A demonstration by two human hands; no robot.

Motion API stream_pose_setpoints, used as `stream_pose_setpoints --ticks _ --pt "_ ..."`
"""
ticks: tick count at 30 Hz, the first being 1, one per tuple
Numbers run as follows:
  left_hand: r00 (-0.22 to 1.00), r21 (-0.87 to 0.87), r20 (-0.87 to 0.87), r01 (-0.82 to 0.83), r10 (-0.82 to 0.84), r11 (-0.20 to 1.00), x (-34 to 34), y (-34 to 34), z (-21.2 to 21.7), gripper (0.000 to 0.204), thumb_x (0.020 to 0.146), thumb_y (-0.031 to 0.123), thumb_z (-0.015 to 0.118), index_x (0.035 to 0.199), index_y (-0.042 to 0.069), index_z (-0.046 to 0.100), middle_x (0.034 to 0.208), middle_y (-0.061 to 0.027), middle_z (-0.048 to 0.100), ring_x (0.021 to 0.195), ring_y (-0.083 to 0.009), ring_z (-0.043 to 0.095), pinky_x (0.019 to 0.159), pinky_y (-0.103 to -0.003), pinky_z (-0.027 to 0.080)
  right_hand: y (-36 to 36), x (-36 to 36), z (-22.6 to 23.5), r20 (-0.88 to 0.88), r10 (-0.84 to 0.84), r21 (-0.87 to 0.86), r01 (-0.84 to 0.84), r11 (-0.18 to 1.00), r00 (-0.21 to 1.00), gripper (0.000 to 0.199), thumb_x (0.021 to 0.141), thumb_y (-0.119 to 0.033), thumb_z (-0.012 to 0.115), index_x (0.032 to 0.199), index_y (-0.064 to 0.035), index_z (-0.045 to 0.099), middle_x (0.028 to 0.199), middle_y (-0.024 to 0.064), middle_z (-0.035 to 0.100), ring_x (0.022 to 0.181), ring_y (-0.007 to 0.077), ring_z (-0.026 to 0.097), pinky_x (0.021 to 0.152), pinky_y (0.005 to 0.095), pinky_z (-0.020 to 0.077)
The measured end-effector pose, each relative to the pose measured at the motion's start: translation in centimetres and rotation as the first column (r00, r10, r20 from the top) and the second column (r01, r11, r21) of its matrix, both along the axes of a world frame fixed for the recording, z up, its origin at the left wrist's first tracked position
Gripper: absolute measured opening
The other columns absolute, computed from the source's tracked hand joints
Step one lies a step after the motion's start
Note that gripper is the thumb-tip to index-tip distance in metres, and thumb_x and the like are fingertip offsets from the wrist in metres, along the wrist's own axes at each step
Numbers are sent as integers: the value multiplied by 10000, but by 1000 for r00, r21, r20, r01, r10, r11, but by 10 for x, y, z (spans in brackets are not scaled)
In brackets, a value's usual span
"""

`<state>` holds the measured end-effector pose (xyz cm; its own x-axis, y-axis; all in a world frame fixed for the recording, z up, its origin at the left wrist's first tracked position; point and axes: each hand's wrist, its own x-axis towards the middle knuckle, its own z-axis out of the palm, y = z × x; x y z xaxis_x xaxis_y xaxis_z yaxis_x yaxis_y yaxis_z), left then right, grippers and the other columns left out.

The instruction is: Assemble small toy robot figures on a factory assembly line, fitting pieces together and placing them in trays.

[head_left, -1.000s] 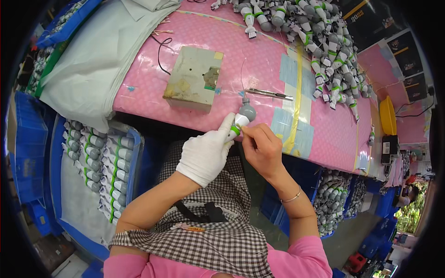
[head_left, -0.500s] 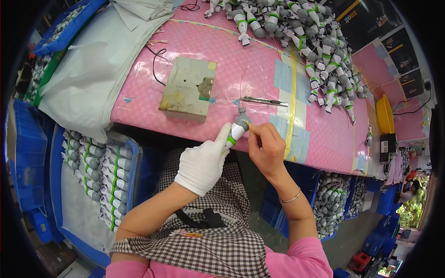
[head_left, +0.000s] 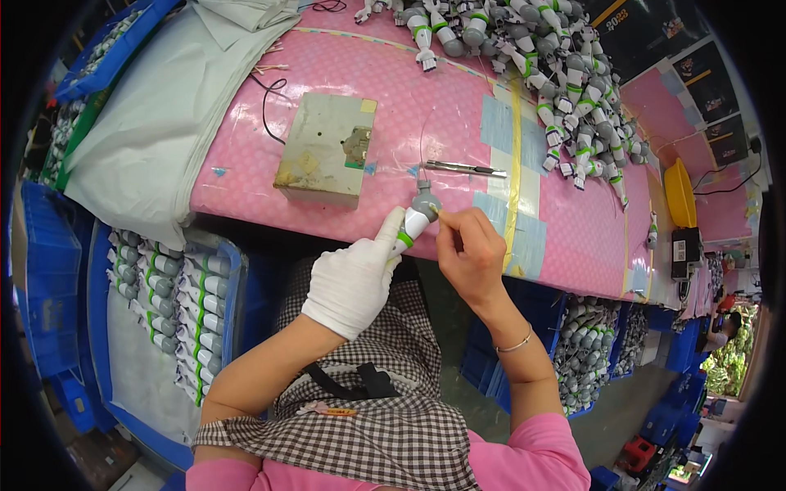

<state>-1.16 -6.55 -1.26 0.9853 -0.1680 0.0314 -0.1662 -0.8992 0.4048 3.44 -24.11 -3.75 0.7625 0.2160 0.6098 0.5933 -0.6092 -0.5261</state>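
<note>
My left hand (head_left: 352,282), in a white glove, grips a white plastic toy limb (head_left: 411,223) with a green band and a grey rounded joint. The limb points up and away over the table's near edge, and a thin wire (head_left: 422,139) runs from its grey end. Beside the grey joint, my bare right hand (head_left: 472,252) has its thumb and forefinger pinched together. What sits in that pinch is too small to make out. Just beyond the limb lies a slim metal tool (head_left: 467,168) on the pink table cover.
A worn box (head_left: 323,151) stands left of the limb, with cotton swabs (head_left: 268,65) beyond. Similar limbs form a large pile (head_left: 565,90) at the far right. A blue crate (head_left: 237,303) at left holds rows of them; more fill a crate (head_left: 583,352) below the table.
Both hands and the limb have shifted very slightly in the picture, along with the table. The left grip and the right pinch stay the same.
</note>
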Motion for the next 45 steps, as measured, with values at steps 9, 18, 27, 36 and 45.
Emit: stream_pose_setpoints --ticks 9,18,27,36,45 --pt "998 6 -54 11 -11 1000 0 -1 2 614 836 258 629 1396 196 388 674 -84 590 541 -303 598 515 -404 481 -2 -1 0 -4 12 5 -12 1000 1000 132 736 89 641 833 7 605 676 85 533 507 163 519 454 272 412" --pt "999 2 -38 11 -11 1000 1 1 5 609 840 261 625 1397 208 383 690 -97 598 559 -320 606 529 -418 487 -14 -4 -2 -75 -5 -27 3 1000 997 101 754 70 642 830 7 620 661 74 538 510 142 515 457 256 401" --pt "988 -145 -154 -10 -12 989 4 7 4 572 844 250 617 1371 217 395 830 -156 646 683 -363 626 595 -443 489 -47 20 12 -180 -158 139 184 973 971 49 788 29 655 834 11 655 713 62 618 597 98 561 529 230 422" --pt "990 -77 -133 42 -52 996 7 8 13 573 841 260 615 1367 184 401 804 -164 650 691 -360 629 603 -447 489 -16 7 6 -67 103 18 -102 995 992 128 748 63 651 856 -5 641 713 74 576 552 161 533 485 269 419" --pt "986 -13 -118 113 -114 994 15 12 20 567 845 240 606 1371 180 403 798 -156 651 687 -357 631 598 -448 492 -20 15 7 38 155 -82 -152 985 987 166 726 77 654 867 -12 647 764 100 598 666 246 579 579 331 468"
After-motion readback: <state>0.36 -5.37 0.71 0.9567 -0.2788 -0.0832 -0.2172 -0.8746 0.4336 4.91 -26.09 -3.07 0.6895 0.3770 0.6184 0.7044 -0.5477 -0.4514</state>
